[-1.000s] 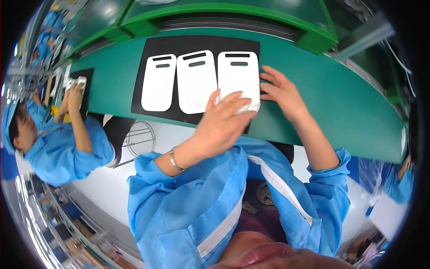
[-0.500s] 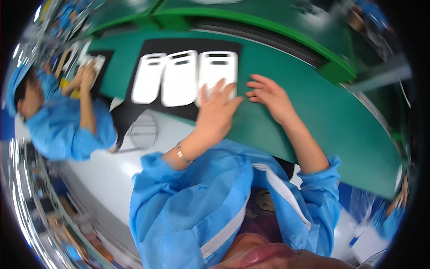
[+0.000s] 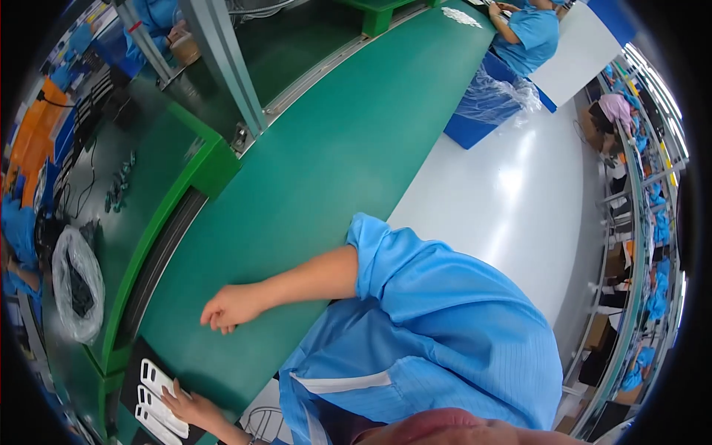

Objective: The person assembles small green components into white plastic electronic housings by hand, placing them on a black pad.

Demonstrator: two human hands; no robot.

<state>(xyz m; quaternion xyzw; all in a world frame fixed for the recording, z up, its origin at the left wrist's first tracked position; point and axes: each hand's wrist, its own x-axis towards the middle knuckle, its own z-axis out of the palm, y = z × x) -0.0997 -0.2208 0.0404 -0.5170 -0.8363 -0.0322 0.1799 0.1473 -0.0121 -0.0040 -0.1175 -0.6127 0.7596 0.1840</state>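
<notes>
Three white phone cases point(image 3: 165, 406) with dark slot-shaped cutouts lie side by side on a black mat point(image 3: 138, 361) at the lower left. My left hand point(image 3: 191, 409) rests over the case nearest me, its fingers spread flat and gripping nothing. Above the green worktop, farther right along it, hangs my right hand point(image 3: 236, 305). Its fingers are loosely bent with small gaps between them, and I see nothing in them.
A green raised rail point(image 3: 167, 215) and a metal post point(image 3: 222, 63) border the far side of the worktop point(image 3: 326, 178). Toward the far end, a co-worker point(image 3: 526, 37) sits by a plastic-lined blue bin point(image 3: 475, 119). A lined bag point(image 3: 78, 285) stands beyond the rail.
The view has swung to the right, so the cases and mat now appear at the lower left. My right hand is farther from my left hand, its fingers more bent.
</notes>
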